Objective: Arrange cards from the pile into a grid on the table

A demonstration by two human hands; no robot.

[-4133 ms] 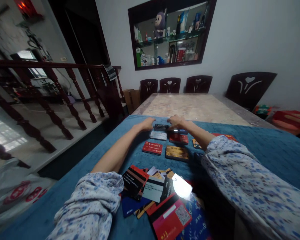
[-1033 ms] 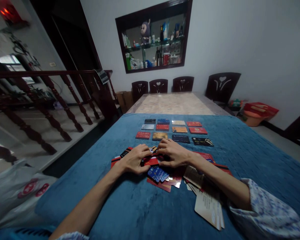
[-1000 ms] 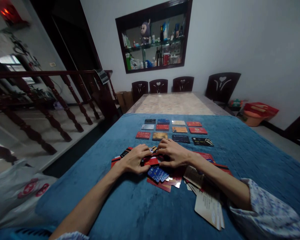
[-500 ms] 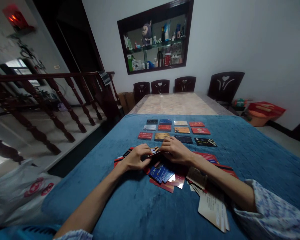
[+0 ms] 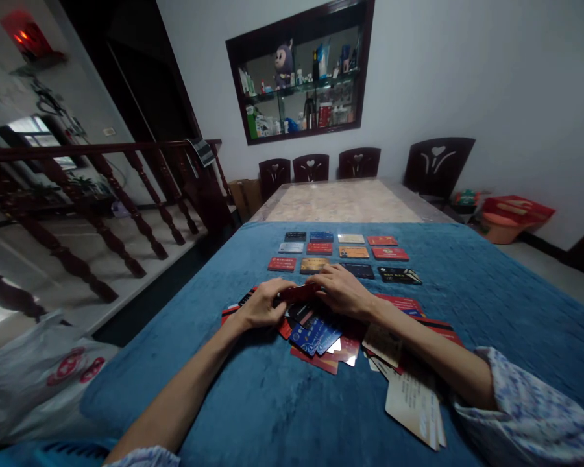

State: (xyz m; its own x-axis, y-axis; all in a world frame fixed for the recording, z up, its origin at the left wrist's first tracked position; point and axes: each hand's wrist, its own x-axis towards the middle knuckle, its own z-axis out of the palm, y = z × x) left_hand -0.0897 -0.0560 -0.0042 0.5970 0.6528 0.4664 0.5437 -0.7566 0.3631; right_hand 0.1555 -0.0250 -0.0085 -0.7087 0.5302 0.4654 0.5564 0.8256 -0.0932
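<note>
Between my two hands a dark red card [image 5: 299,294] is held up on its long edge, tilted toward me. My left hand [image 5: 267,305] is closed on its left end, thumb below. On its right end my right hand [image 5: 343,292] is closed, fingers bent over it. Under and around the hands lies a loose pile of cards, with a blue card [image 5: 316,334] on top near me. Some cards in the pile are hidden by my hands. Cream cards [image 5: 413,395] fan out below my right forearm. Beyond the hands, cards such as an orange card [image 5: 353,252] lie in rows.
A blue cloth [image 5: 496,311] covers the near part of the table. Farther back the bare table top [image 5: 331,201] shows, with dark chairs [image 5: 360,162] behind it. At the left a white plastic bag [image 5: 53,370] stands beside the table, below a wooden railing [image 5: 117,194].
The card between my hands was seen nearly edge-on; it has been turned so that its dark red face shows. Both hands stay in nearly the same place.
</note>
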